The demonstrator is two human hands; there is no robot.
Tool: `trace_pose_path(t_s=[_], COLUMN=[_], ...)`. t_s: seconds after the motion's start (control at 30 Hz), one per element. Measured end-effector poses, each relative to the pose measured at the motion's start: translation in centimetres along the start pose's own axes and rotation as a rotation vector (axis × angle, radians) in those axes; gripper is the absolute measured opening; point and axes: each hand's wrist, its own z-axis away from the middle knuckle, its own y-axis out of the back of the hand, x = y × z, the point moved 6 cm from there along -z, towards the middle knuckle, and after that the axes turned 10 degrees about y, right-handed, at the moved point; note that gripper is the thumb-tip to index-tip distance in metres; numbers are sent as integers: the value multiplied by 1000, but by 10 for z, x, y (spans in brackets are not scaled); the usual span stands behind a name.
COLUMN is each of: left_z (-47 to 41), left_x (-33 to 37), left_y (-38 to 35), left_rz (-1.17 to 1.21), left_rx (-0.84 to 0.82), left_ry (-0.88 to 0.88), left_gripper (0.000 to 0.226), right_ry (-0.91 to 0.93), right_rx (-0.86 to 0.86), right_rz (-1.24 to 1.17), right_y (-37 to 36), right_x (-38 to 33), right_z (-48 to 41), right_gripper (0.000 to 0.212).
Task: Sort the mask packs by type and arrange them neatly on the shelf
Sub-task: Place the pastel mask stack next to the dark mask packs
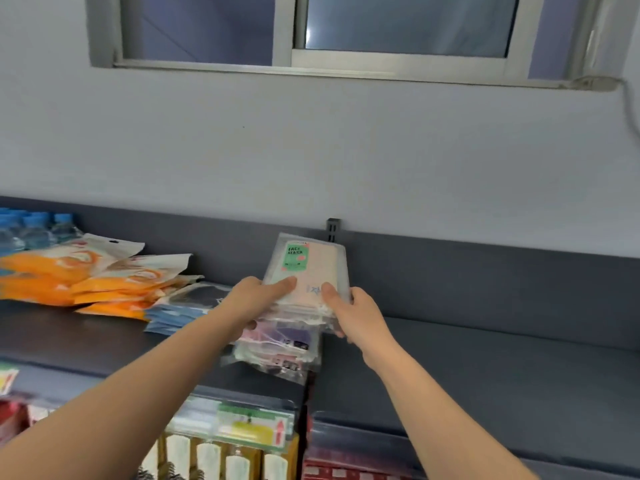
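Clear-wrapped mask packs, one bundle, gripped by left hand and right hand

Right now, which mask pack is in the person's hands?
The clear pack with the green label, between left hand and right hand; orange packs and blue packs lie untouched.

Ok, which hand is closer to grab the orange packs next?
Probably the left hand: the orange packs lie on its side. The right hand holds the far edge of the clear mask pack.
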Motion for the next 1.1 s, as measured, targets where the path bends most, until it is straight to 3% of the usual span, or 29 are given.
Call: trace_pose_path(t_s=[0.17,0.3,0.47,0.57,0.67,0.8,0.83,0.9,0.97,1.0,1.07,1.1], left_z=[-21,-17,-20,-26,-31,-30,-30,-33,-31,-28,-15,-9], left_x=[-16,-18,-27,-37,-42,-38,-39,-45,-47,-46,-41,-37], left_y=[30,30,26,26,21,13,14,19,25,27,29,28], left_rz=[-178,-220,-88,-2,113,243,241,211,124,71,29,42], left_rx=[-16,-12,-124,-159,-234,-287,-279,-245,-198,-169,-164,-200], left_ry=[-30,-103,-114,-70,16,17,28,59,28,-21,-125,-180], left_gripper=[67,54,79,90,87,38,38,61,78,80,74,64], right_ry=[-86,-151,-167,-285,-356,-287,-270,-248,-234,-232,-197,-157], right_rx=[1,7,49,20,21,-2,-11,-40,-35,-29,-50,-72], right_rz=[51,92,116,-57,-147,-240,-248,-229,-232,-245,-249,-239], right_y=[-39,-51,-51,-55,-57,-65,-67,-72,-73,-73,-70,-68], right_x=[8,17,23,35,45,33,33,36,40,39,35,31], right_z=[-5,-2,-1,1,-2,-5,-6,-6,-3,0,3,5], right_gripper=[39,40,41,49,59,41,40,42,57,75,104,105])
